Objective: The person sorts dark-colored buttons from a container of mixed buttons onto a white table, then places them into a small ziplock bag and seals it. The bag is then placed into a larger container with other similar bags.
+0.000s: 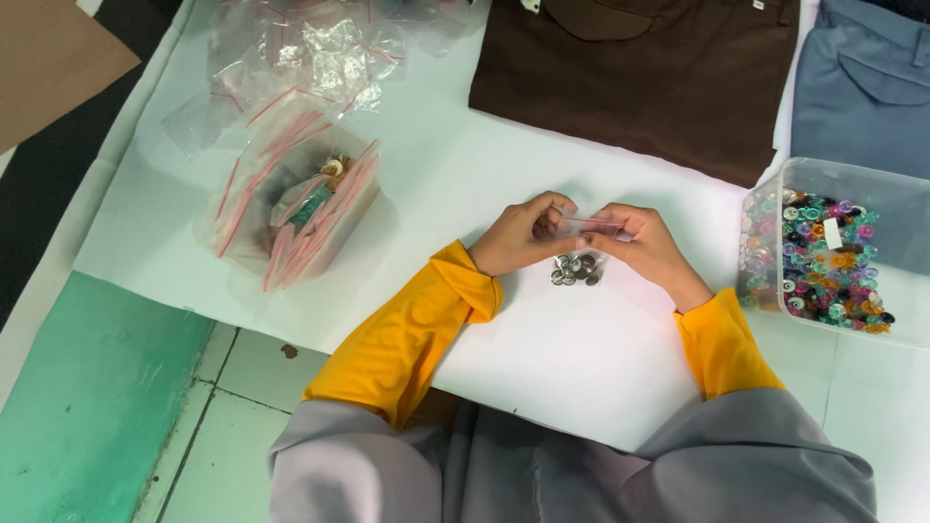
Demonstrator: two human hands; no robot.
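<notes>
1. The left hand (518,235) and right hand (644,242) are pinching the top of a small clear bag (579,254) between them, fingers closed narrowly on its edge.
2. The bag, holding metal buttons (576,269), is hanging just above the white table (572,358).
3. A clear tub of coloured buttons (828,261) is sitting near the right hand.
4. A stack of zip bags (300,208) is lying well to the left.

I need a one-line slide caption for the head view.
Both hands pinch a small clear zip bag of silver metal buttons over a white table.
</notes>
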